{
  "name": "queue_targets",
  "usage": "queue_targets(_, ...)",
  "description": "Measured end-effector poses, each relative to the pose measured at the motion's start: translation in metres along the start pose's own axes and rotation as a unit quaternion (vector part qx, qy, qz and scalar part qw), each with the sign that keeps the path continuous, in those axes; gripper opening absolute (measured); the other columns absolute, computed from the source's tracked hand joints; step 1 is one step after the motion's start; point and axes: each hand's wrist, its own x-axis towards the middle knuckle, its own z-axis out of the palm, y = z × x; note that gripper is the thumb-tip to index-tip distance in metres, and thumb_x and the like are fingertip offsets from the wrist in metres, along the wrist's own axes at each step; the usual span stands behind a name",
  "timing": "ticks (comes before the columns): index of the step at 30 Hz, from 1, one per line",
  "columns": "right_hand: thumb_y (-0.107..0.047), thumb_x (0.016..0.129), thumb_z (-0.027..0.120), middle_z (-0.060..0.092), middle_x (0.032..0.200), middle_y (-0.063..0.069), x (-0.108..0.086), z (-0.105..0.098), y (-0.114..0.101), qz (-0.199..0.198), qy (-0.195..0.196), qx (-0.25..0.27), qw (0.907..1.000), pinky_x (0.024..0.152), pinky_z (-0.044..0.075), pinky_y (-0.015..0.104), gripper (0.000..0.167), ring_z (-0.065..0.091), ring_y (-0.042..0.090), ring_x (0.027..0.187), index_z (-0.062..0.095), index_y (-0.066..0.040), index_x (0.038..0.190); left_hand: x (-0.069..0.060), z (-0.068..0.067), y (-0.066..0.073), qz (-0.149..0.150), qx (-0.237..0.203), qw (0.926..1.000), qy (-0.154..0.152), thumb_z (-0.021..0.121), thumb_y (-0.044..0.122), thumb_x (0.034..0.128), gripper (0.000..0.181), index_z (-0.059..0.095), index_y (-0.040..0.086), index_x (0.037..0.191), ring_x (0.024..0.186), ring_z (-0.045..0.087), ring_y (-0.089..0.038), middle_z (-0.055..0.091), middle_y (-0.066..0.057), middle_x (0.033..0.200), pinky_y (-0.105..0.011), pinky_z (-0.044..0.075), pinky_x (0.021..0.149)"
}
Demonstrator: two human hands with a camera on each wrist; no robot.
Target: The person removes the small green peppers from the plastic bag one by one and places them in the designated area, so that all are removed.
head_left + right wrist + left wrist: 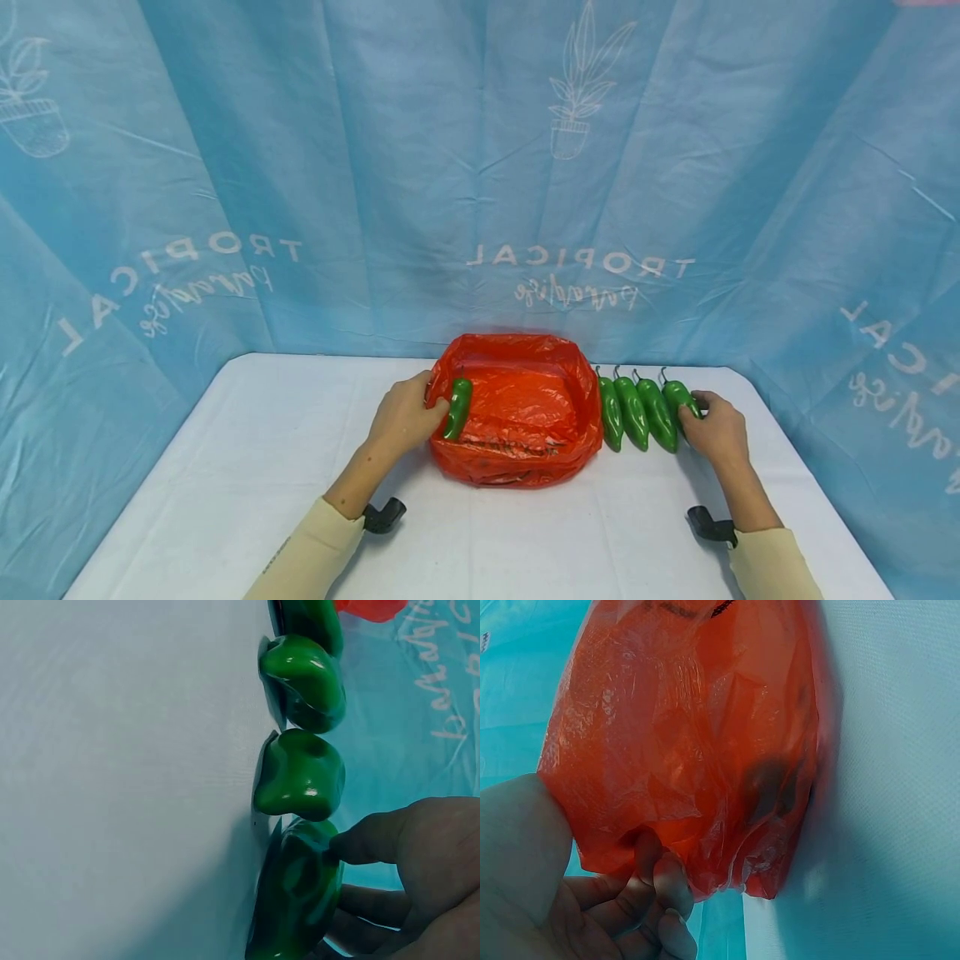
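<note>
A red plastic bag (517, 467) stands wide open on the table, its rim spread into a rounded opening. My left hand (405, 414) pinches the left side of that rim. Just inside, close to my left thumb, lies one green pepper (458, 408). In the left wrist view a dark shape (769, 787) shows dimly through the bag's wall. On the bag's right, several long green peppers lie side by side, stems pointing away. My right hand (716, 429) grips the rightmost pepper (677, 394) between thumb and fingers. In the right wrist view this pepper (296, 889) appears lowest in the row.
The white table (525, 542) has rounded back corners. Behind it and at both sides hangs a blue curtain (420, 192) with white plant prints and lettering. Three more peppers (632, 412) lie between the bag and my right hand. Each wrist wears a black strap mount (384, 516).
</note>
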Motion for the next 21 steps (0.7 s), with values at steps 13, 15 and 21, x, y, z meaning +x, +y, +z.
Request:
queue_targets(13,-0.020,0.103,0.058,0.057,0.136,0.041,-0.0003,0.0019,-0.0019,0.003,-0.010,-0.002,0.9999,0.096,0.052,0.065,0.054,0.059,0.057,0.122,0.052,0.017,0.143,0.0005,0.0003,-0.0012,0.003,0.001,1.0000,-0.002,0.067,0.018,0.0944,0.031,0.069,0.002,0.121,0.066,0.059,-0.018,0.067,-0.003,0.082,-0.030,0.052,0.057)
queue_targets(15,-0.021,0.103,0.059,0.057,0.137,0.040,0.0002,0.0024,-0.0021,0.006,-0.011,-0.003,0.9999,0.096,0.052,0.065,0.055,0.059,0.057,0.122,0.051,0.016,0.143,0.0007,0.0003,-0.0014,0.003,0.000,1.0000,-0.004,0.067,0.018,0.0946,0.032,0.068,0.001,0.123,0.066,0.059,-0.018,0.068,-0.003,0.082,-0.030,0.052,0.057)
queue_targets(21,-0.023,0.103,0.059,0.056,0.137,0.041,0.0003,0.0012,-0.0005,0.003,-0.013,-0.007,0.9999,0.095,0.053,0.064,0.058,0.059,0.056,0.121,0.049,0.017,0.144,0.0010,0.0005,-0.0008,0.001,-0.001,1.0000,-0.006,0.067,0.017,0.0944,0.034,0.068,0.001,0.125,0.066,0.060,-0.018,0.068,-0.003,0.082,-0.030,0.052,0.057)
